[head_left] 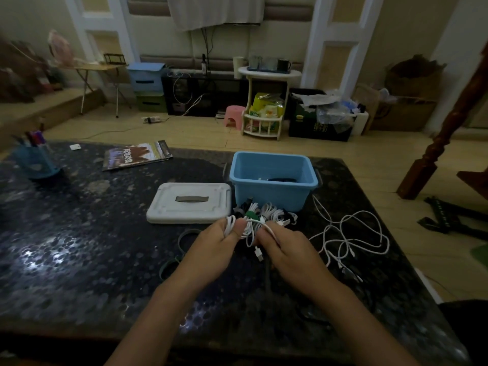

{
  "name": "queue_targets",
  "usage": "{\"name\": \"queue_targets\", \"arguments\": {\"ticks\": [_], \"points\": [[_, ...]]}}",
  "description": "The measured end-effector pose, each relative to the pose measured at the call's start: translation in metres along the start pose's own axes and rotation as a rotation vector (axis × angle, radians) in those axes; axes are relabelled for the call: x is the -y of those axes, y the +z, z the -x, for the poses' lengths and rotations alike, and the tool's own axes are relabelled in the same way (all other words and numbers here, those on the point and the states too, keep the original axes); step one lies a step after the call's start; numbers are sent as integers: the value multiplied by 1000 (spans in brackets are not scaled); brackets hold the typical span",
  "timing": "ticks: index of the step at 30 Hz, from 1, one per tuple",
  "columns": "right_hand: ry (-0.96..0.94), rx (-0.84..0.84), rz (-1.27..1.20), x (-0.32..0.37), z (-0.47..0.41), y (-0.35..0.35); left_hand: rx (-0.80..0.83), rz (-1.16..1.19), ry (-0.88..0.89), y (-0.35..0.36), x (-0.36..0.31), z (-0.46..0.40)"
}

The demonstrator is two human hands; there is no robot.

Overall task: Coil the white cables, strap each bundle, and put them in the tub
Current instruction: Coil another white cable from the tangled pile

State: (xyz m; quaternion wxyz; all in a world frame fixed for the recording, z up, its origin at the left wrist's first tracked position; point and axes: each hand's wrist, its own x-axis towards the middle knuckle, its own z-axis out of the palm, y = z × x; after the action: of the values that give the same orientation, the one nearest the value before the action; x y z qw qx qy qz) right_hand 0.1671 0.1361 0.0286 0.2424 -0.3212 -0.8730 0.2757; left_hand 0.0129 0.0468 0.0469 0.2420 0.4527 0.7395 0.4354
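While your left hand and right hand both pinch the half-wound white cable just before the blue tub, its dangling plug could snag and loosen the coil.

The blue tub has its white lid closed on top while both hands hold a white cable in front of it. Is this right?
Not quite. The head view shows the blue tub open; its white lid lies flat on the table beside it, on its left. The rest holds: left hand and right hand both grip a white cable in front.
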Motion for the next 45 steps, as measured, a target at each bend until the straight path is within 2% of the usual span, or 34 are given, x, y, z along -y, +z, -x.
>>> {"name": "queue_targets", "arguments": {"ticks": [3,6,12,14,19,25,29,32,37,42,45], "points": [[-21,84,-18,12,2,6,-21,43,-80,2,-2,-2],[-80,97,-24,19,3,11,31,76,-120,8,-7,0],[-254,100,234,21,3,13,34,-7,-93,17,-8,7],[-299,51,290,19,4,13,2,-19,-73,19,-10,11],[-235,13,147,18,4,11,-72,-23,-44,20,-16,13],[-247,34,118,17,8,14,-243,148,-119,11,-17,1],[-333,77,142,25,15,28,-188,199,-92,15,-16,2],[-345,101,177,23,15,31,-155,134,-70,13,-13,1],[-299,103,187,29,13,33,-206,114,-133,11,-14,0],[-184,232,298,17,16,31,-287,295,-79,5,-12,-2],[-145,369,378,15,18,36,-223,480,-64,6,-15,-2]]}}
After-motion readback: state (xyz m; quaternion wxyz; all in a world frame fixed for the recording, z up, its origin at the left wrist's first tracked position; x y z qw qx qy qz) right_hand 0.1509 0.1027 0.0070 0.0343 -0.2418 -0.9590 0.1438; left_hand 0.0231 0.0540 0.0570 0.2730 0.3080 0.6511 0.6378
